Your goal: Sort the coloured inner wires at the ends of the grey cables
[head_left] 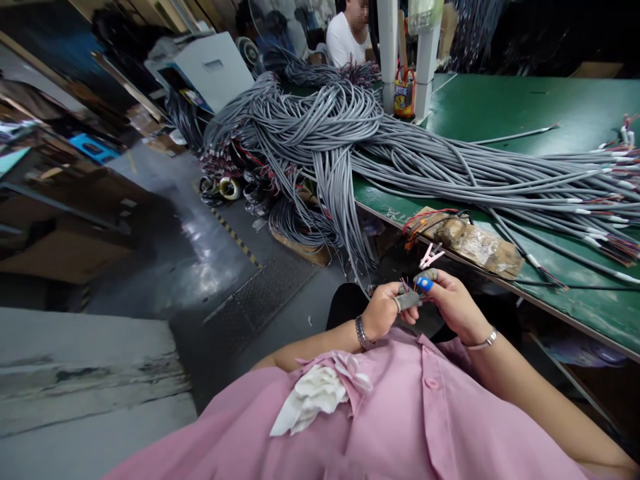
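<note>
Several thin wires (427, 299), some with red coverings, are held between a worker's two hands, just above the lap and close to the near edge of a green table. The left hand (384, 311) has its fingers curled closed, pinching the wires; the right hand (457, 305) grips them between thumb and forefinger, the thumb wrapped in blue tape (425, 283). Exactly how each strand sits is hidden by the fingers. A dark watch (362, 332) circles the left wrist and a silver bracelet (484, 341) the right, in front of a pink shirt (400, 400).

Just beyond the right hand is a pink clip (429, 257), near a worn wooden block (480, 244) on the edge of the green table (505, 103). Farther in, a great heap of grey cables (320, 123) spreads across the tabletop, stripped ends to the right, loops spilling over the left side. A bright snack bag (404, 93) hangs by a white post (426, 63). At the far side sits a person in a white shirt (344, 41); a blue stool (95, 148) stands far left.
</note>
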Demonstrator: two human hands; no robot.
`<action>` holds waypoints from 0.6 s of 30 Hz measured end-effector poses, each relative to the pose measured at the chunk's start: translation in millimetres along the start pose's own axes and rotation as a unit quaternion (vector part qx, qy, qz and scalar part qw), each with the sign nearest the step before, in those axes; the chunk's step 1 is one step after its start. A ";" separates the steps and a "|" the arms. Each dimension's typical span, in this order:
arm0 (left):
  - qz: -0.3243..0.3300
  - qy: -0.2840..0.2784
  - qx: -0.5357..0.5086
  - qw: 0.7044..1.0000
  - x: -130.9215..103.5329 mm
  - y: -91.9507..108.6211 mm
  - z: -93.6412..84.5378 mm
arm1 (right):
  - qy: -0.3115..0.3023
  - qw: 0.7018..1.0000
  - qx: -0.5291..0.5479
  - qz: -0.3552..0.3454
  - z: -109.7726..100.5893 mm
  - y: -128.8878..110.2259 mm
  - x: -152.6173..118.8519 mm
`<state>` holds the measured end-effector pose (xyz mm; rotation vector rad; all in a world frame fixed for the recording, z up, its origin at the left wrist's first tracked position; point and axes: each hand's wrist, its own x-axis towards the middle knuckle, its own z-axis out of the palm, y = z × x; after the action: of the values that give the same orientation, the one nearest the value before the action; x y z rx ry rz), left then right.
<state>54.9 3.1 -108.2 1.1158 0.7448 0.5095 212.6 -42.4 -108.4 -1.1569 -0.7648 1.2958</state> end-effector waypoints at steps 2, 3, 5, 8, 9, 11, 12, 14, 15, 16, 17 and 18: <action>0.013 0.022 -0.013 1.000 0.5 -0.6 -2.7 | 0.027 0.998 0.060 0.003 -6.6 3.1 3.9; 0.017 0.031 -0.018 0.999 1.0 -0.5 -3.8 | 0.040 0.995 0.092 0.008 -10.9 4.5 6.2; 0.019 0.044 -0.029 0.998 2.3 1.4 -4.9 | 0.057 0.988 0.141 0.024 -19.4 5.5 11.5; 0.018 0.050 -0.059 0.997 5.1 8.7 -2.5 | 0.044 0.985 0.162 0.050 -26.4 1.7 21.4; 0.017 0.047 -0.070 0.996 6.4 11.8 -0.9 | 0.030 0.985 0.159 0.054 -26.1 -0.5 24.9; 0.014 0.037 -0.089 0.995 9.6 17.6 2.4 | 0.012 0.989 0.143 0.041 -21.7 -4.5 31.5; 0.012 0.030 -0.096 0.995 11.5 19.9 3.8 | 0.011 0.991 0.130 0.025 -18.3 -5.8 34.3; 0.009 0.018 -0.109 0.994 16.1 22.1 5.1 | 0.034 0.994 0.101 -0.019 -11.0 -6.5 38.3; 0.007 0.016 -0.115 0.993 18.4 22.0 5.1 | 0.051 0.994 0.090 -0.040 -7.7 -5.9 39.5; 0.004 0.016 -0.120 0.993 20.7 21.3 4.6 | 0.065 0.993 0.086 -0.054 -4.9 -4.8 40.4; 0.001 0.018 -0.125 0.992 22.7 20.2 4.0 | 0.072 0.992 0.090 -0.058 -2.7 -3.6 40.9; -0.001 0.020 -0.128 0.992 24.3 18.8 3.2 | 0.071 0.991 0.103 -0.054 -1.0 -2.3 41.2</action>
<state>73.3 25.1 -96.6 0.8690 0.6935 0.6088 221.3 -2.3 -113.5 -1.0158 -0.5665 1.1593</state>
